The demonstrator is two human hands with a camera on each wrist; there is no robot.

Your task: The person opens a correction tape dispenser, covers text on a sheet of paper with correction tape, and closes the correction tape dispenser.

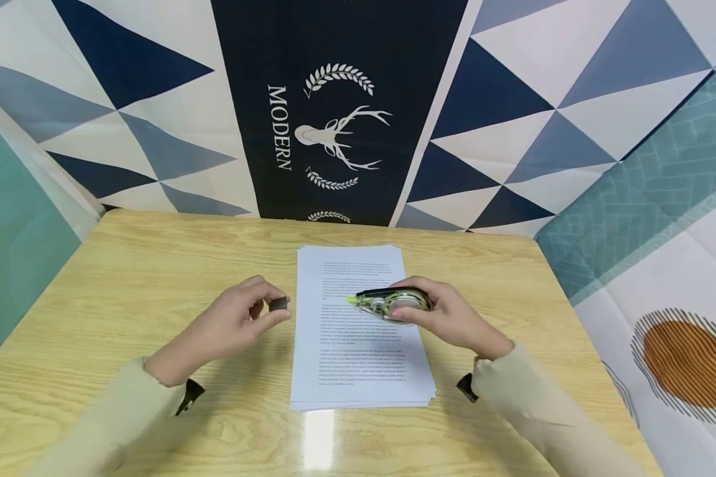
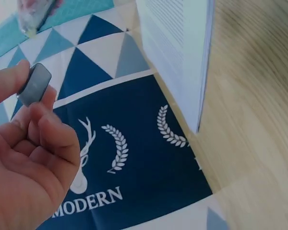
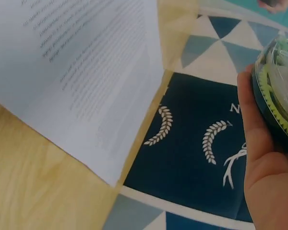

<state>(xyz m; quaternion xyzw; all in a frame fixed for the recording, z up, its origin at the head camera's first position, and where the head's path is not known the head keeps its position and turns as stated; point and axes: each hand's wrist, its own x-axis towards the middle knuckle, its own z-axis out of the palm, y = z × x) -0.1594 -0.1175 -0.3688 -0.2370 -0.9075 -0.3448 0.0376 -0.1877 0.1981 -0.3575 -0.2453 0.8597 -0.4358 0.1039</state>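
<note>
My left hand point(image 1: 229, 324) pinches a small dark grey cap point(image 1: 278, 304) between thumb and fingertips, just left of the paper. The left wrist view shows the cap point(image 2: 37, 84) close up, smooth and slightly curved. In my right hand point(image 1: 456, 321) is a correction tape point(image 1: 377, 301) with a clear body and a black edge, gripped by thumb and fingers. Its yellow-green tip points left, above the printed text. Green toothed wheels show through its casing point(image 3: 266, 91) in the right wrist view. Beneath it lies a stack of printed paper point(image 1: 364, 394).
The stack lies on a light wood table point(image 1: 155, 265), its sheets slightly uneven at the corners. Behind the table hangs a patterned cloth point(image 1: 346, 40) with triangles, a deer head and the word MODERN. Another cloth point(image 1: 608, 278) hangs at the right side.
</note>
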